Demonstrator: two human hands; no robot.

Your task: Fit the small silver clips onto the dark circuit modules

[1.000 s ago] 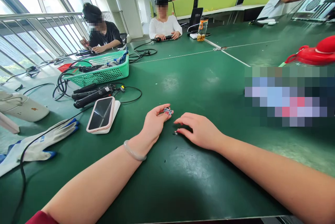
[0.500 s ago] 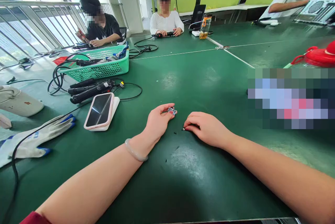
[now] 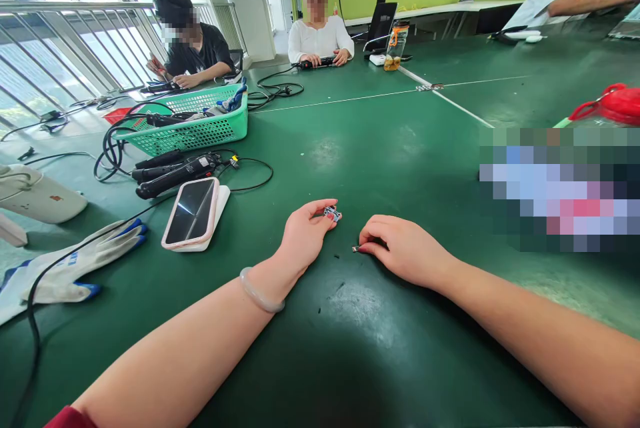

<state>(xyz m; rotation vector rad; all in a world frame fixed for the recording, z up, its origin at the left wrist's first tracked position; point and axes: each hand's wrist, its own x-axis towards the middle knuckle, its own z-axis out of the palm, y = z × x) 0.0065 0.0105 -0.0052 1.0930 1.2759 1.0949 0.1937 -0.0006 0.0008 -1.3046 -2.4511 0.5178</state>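
Note:
Between the thumb and fingers of my left hand (image 3: 305, 231) is a small bundle of black-and-white pieces (image 3: 332, 213); their kind is too small to tell. A pale bangle circles that wrist. My right hand (image 3: 400, 245) rests low over the green table (image 3: 360, 168), its thumb and forefinger pinching a tiny black-and-white piece (image 3: 355, 249). Small dark bits (image 3: 337, 257) lie on the tabletop between and below the hands.
To the left are a phone (image 3: 193, 211), a white-and-blue work glove (image 3: 75, 265), black corded tools (image 3: 177, 173) and a green basket (image 3: 195, 128) holding cables. A red pouch (image 3: 613, 105) lies on the right. Other people sit around the table.
The tiny piece in my right fingertips shows more plainly, and that hand sits slightly further right. My left hand keeps its bundle. The view has shifted a little.

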